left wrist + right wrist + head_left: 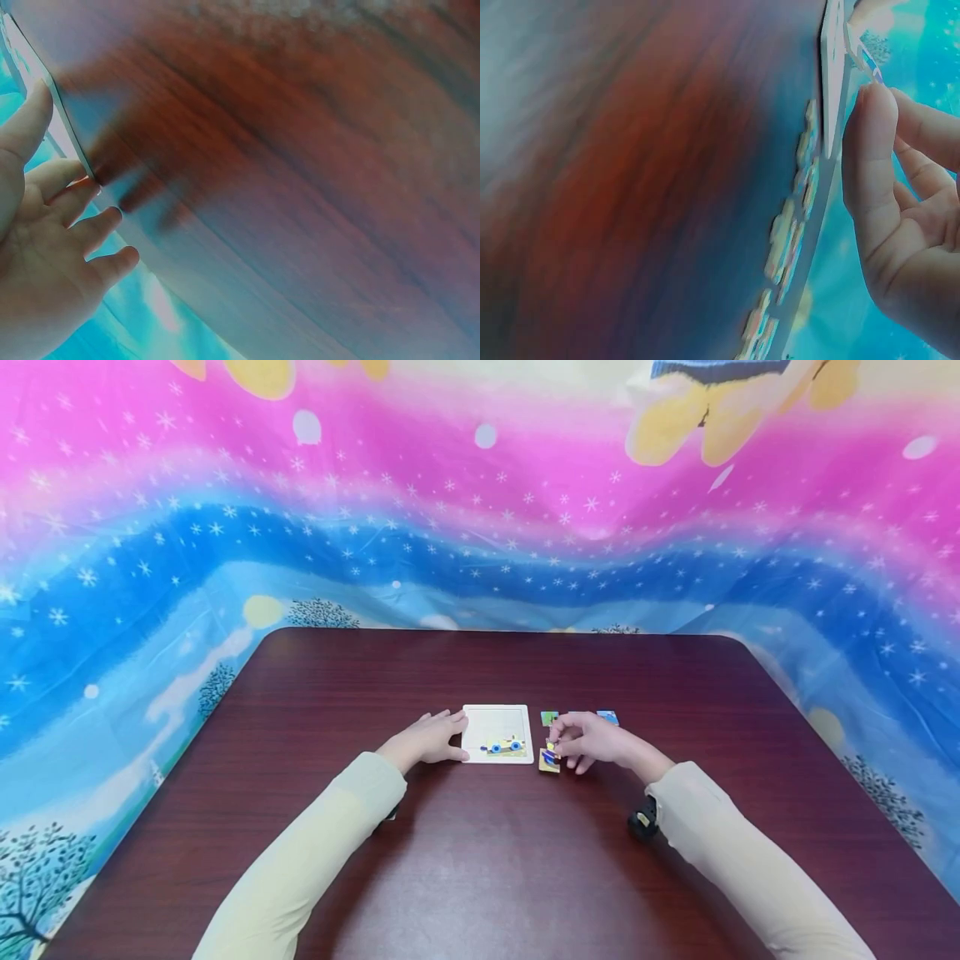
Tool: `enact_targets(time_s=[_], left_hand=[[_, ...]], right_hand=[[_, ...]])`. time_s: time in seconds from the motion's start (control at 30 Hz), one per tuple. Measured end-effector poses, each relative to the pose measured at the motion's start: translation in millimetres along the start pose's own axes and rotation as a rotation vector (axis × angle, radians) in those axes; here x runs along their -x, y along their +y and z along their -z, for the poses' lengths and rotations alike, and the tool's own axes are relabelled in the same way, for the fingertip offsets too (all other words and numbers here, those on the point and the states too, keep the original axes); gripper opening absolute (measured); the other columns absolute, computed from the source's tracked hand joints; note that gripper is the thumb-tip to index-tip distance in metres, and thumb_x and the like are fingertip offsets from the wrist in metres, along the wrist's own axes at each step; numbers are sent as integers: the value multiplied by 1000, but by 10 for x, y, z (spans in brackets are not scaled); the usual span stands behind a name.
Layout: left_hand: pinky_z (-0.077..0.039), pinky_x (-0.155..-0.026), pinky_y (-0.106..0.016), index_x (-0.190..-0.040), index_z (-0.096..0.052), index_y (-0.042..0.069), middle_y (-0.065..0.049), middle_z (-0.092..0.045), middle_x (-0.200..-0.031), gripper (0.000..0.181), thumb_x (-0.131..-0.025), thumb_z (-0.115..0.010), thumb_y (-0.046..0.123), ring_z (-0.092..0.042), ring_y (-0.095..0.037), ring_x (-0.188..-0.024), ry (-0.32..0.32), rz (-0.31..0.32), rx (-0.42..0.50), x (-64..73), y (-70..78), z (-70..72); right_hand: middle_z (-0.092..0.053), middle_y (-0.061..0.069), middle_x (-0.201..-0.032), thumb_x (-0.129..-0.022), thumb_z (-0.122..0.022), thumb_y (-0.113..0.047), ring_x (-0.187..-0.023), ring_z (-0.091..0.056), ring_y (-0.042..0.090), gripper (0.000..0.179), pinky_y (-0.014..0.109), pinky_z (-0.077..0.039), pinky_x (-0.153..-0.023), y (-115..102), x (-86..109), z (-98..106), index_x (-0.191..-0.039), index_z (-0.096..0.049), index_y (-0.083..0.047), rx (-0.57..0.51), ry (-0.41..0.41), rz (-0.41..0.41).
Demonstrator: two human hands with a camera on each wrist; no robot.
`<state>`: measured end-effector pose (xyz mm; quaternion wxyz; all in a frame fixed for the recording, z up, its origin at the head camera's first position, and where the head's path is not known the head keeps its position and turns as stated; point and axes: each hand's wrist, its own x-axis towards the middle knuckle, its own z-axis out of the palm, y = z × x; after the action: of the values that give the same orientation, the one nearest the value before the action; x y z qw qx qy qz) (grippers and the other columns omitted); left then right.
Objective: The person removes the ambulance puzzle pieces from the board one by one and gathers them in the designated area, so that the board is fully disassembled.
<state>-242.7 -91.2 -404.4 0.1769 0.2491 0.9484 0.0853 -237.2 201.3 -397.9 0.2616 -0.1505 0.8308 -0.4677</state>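
Observation:
A white puzzle tray lies on the table with joined pieces showing a yellow vehicle with blue wheels along its lower right part. My left hand touches the tray's left side with thumb and fingertips, the fingers spread in the left wrist view. Just right of the tray, my right hand pinches a puzzle piece between thumb and fingers. In the right wrist view that piece appears nearly edge-on above the thumb tip. The hand hides part of it in the head view.
Loose puzzle pieces lie beyond and under my right hand, including a green one and a blue one; the hand partly covers the group. The dark wooden table ends at a printed cloth backdrop.

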Motion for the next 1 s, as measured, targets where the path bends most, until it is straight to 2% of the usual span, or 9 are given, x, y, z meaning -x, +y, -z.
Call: enact_targets(time_s=[0.23,0.6,1.0], left_hand=[[-13,-108,-48,-143,-31,6,-9,-24,-149,68,-90,-58,38,-17,-30,-136,-3,5,5,7,6,10],[-14,-108,-48,-143,-31,4,-10,-24,-149,69,-89,-59,37,-18,-30,-136,6,7,14,14,17,17],[-13,-108,-47,-144,-30,6,-9,-23,-149,68,-90,-58,38,-17,-29,-136,-11,14,3,18,21,21]], right_hand=[[-61,10,-81,-87,-62,-5,-60,-58,23,9,39,-54,-53,92,113,42,-93,-56,-3,74,-23,-19],[-57,5,-64,-84,-62,-2,-55,-55,19,5,35,-52,-46,105,148,16,-87,-59,0,242,-26,25],[-59,5,-65,-83,-63,-1,-54,-56,18,4,33,-51,-47,66,147,-17,-83,-60,1,296,3,6]])
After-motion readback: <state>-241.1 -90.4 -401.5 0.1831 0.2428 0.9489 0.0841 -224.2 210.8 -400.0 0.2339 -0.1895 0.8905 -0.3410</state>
